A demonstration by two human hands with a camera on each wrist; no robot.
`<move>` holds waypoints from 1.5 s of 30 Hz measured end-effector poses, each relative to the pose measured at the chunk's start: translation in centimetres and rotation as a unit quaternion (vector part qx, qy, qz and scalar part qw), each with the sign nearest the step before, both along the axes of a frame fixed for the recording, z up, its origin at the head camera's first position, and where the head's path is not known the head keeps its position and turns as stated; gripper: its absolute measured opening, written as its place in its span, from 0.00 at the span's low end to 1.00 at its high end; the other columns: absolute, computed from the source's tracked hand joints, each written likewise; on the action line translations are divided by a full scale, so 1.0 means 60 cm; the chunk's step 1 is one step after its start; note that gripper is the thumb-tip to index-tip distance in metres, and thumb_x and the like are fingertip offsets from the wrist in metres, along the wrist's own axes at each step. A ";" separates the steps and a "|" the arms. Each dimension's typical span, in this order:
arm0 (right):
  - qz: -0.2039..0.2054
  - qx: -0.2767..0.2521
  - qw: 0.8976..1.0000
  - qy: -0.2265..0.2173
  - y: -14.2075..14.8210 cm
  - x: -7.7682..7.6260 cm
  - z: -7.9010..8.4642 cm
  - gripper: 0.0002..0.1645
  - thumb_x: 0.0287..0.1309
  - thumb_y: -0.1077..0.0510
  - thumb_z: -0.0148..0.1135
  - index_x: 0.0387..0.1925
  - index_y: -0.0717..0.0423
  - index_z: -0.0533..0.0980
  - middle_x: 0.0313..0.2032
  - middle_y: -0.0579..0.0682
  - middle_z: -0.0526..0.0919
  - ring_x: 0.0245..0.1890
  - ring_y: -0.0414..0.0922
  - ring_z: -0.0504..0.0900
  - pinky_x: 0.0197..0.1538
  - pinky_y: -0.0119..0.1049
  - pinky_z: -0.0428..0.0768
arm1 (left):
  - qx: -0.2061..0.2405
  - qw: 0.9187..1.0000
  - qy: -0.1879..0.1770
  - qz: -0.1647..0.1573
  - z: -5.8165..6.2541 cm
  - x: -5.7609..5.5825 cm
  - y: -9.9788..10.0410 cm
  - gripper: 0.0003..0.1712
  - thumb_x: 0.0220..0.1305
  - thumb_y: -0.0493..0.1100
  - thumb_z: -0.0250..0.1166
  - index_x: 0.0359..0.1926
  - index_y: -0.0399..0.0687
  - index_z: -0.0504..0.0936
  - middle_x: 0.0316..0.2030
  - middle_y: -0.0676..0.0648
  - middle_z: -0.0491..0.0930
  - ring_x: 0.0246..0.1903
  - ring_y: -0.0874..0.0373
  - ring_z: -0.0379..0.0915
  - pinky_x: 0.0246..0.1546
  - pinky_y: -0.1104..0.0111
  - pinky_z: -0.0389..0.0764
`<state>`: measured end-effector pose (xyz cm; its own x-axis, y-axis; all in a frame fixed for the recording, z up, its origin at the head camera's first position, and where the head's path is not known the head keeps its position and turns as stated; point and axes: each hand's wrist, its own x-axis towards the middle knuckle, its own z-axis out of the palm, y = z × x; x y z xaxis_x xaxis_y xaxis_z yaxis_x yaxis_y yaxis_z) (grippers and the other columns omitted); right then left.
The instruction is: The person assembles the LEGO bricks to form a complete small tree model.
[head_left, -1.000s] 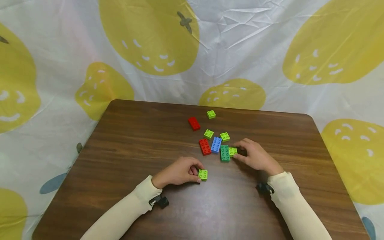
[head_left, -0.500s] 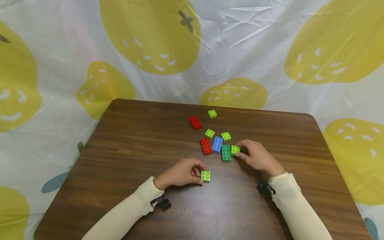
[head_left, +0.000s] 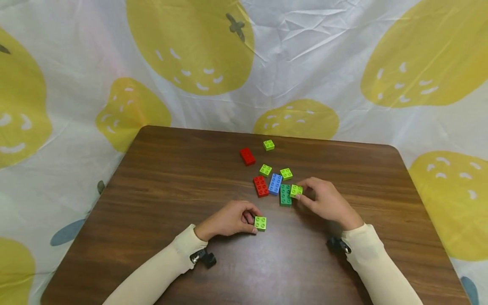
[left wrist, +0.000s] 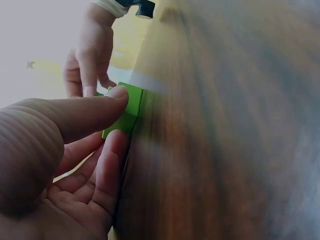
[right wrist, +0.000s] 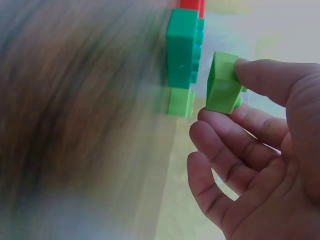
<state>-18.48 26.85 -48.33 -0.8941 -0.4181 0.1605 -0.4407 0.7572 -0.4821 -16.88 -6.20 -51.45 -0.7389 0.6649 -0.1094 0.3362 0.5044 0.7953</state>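
My left hand (head_left: 227, 218) pinches a small lime green four-stud toy brick (head_left: 260, 223) between thumb and fingers, low at the tabletop; its green side (left wrist: 131, 107) shows beneath the thumb in the left wrist view. Farther right, my right hand (head_left: 328, 202) pinches a matching lime brick (head_left: 296, 191) at its edges. The right wrist view has that brick (right wrist: 224, 89) raised off the table, tilted, studs facing the palm. In the head view it overlaps the right side of a dark green eight-stud brick (head_left: 285, 196) lying flat.
Left of the dark green brick lie a blue brick (head_left: 275, 184) and a red brick (head_left: 261, 187). Behind them are two lime bricks, one left (head_left: 265, 170) and one right (head_left: 286, 173). Another red brick (head_left: 247, 156) and a lime brick (head_left: 268, 145) lie near the table's (head_left: 183, 169) back edge.
The right hand first drew its lime brick slightly right, away from the dark green brick, then lifted it and brought it back left over that brick's edge. The left hand has barely moved.
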 end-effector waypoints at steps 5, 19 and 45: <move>0.011 -0.015 1.000 0.008 -0.014 0.011 0.010 0.17 0.66 0.53 0.74 0.53 0.54 0.84 0.42 0.46 0.87 0.39 0.44 0.84 0.42 0.41 0.83 | 0.003 1.000 0.002 0.000 0.000 0.000 -0.001 0.24 0.57 0.44 0.82 0.54 0.50 0.87 0.38 0.55 0.85 0.36 0.66 0.79 0.40 0.73 0.82; 0.078 -0.039 0.996 0.018 -0.077 0.055 0.021 0.19 0.63 0.54 0.75 0.54 0.52 0.84 0.41 0.44 0.87 0.38 0.45 0.86 0.40 0.43 0.86 | 0.017 1.000 0.002 0.002 -0.001 -0.004 0.000 0.23 0.56 0.44 0.83 0.53 0.50 0.87 0.38 0.54 0.86 0.36 0.65 0.80 0.39 0.72 0.82; 0.125 -0.017 0.992 0.001 -0.143 0.095 -0.010 0.16 0.59 0.53 0.79 0.47 0.50 0.85 0.38 0.41 0.86 0.36 0.38 0.84 0.40 0.31 0.82 | 0.047 0.999 0.013 -0.002 -0.010 -0.001 0.000 0.23 0.55 0.40 0.83 0.52 0.47 0.86 0.34 0.53 0.87 0.31 0.68 0.80 0.35 0.74 0.82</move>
